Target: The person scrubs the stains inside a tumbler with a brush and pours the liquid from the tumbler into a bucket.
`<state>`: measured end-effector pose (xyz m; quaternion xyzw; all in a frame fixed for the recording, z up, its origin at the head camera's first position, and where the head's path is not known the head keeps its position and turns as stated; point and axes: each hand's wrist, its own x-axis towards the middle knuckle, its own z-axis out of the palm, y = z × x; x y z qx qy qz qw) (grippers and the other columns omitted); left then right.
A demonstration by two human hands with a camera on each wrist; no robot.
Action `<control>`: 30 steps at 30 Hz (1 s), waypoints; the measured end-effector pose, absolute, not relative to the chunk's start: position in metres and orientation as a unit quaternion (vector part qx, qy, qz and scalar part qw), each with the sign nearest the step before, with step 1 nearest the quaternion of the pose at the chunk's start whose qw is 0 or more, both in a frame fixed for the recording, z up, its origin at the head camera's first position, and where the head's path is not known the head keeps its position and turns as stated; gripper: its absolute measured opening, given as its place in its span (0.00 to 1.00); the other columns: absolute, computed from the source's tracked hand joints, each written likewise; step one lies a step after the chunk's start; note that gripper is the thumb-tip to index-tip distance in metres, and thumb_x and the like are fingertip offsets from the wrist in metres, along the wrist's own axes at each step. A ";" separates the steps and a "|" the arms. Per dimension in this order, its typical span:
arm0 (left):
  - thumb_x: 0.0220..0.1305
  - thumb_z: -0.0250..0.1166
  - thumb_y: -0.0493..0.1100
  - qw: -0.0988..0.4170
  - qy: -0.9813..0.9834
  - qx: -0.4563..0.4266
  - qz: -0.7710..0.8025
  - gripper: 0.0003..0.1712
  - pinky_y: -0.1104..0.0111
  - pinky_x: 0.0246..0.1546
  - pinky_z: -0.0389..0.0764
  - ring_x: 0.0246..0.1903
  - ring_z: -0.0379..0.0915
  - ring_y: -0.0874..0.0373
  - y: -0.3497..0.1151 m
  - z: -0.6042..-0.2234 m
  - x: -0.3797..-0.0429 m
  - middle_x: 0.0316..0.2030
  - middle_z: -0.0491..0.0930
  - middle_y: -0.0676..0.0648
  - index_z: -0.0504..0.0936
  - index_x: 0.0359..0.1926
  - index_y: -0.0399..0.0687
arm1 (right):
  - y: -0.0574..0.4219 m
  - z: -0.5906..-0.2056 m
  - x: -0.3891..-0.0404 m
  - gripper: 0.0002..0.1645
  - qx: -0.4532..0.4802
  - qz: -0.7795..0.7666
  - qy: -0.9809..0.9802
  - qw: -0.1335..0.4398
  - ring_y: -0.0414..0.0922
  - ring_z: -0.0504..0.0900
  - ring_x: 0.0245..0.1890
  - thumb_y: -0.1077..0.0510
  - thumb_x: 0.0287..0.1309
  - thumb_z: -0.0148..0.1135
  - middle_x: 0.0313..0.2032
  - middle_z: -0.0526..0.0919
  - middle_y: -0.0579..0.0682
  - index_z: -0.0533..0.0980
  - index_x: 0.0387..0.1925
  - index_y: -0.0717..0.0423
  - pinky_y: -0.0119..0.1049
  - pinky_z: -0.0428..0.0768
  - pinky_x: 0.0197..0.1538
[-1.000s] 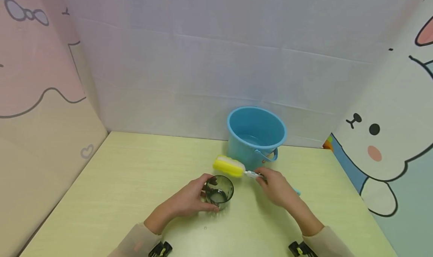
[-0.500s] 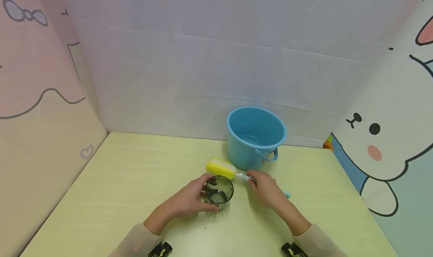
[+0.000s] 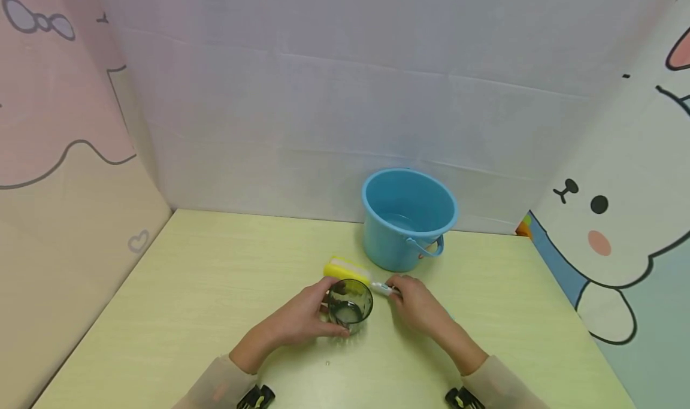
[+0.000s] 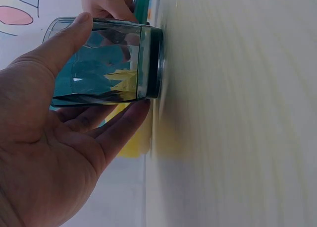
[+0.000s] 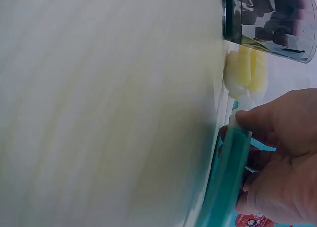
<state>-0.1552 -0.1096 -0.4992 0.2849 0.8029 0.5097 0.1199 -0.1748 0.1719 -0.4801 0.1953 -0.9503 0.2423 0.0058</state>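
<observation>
Right now I have the smoky glass cup [image 3: 350,304] standing upright on the pale table [image 3: 242,259], between the two hands. The left hand [image 3: 302,319] grips it, thumb on the near side, fingers slightly apart on the far side. Smooth walls could slip, so I'd want that hold snug rather than hard, with the mouth left uncovered.

Just beyond the cup and the left fingertips lies the yellow sponge head of a brush [image 3: 345,269], outside the glass; I can't tell whether it touches the table. The right hand [image 3: 417,307] pinches the brush near its neck, thumb against the white part, the other fingers bent behind the teal handle [image 5: 228,172]. Holding so close to the head should give fine control but less reach. I'd judge the low, sideways slant the main hazard: a careless sweep could knock the cup, so any turn of the sponge is best made clear of its rim.

Behind the brush stands the blue bucket [image 3: 390,247], its handle hanging down, near the white backdrop [image 3: 323,115].
</observation>
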 end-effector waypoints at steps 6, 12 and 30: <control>0.56 0.85 0.50 0.121 0.807 0.280 0.506 0.49 0.59 0.58 0.82 0.60 0.77 0.53 -0.110 -0.499 -0.155 0.61 0.79 0.49 0.68 0.72 0.48 | 0.173 -0.481 -0.176 0.06 0.190 0.224 -0.956 -0.003 0.51 0.84 0.41 0.69 0.66 0.68 0.36 0.85 0.49 0.84 0.41 0.57 0.52 0.83 0.47; 0.56 0.85 0.51 0.117 0.810 0.282 0.501 0.48 0.60 0.57 0.82 0.58 0.78 0.52 -0.110 -0.501 -0.155 0.60 0.79 0.50 0.68 0.71 0.48 | 0.174 -0.480 -0.177 0.08 0.180 0.197 -0.964 -0.006 0.54 0.84 0.43 0.68 0.67 0.68 0.39 0.86 0.51 0.86 0.45 0.57 0.57 0.83 0.45; 0.56 0.85 0.51 0.119 0.809 0.279 0.503 0.50 0.62 0.57 0.82 0.58 0.78 0.52 -0.109 -0.501 -0.155 0.62 0.79 0.51 0.66 0.74 0.53 | 0.184 -0.451 -0.178 0.20 0.186 0.165 -0.969 -0.008 0.63 0.82 0.55 0.64 0.66 0.71 0.51 0.86 0.59 0.82 0.59 0.62 0.63 0.82 0.54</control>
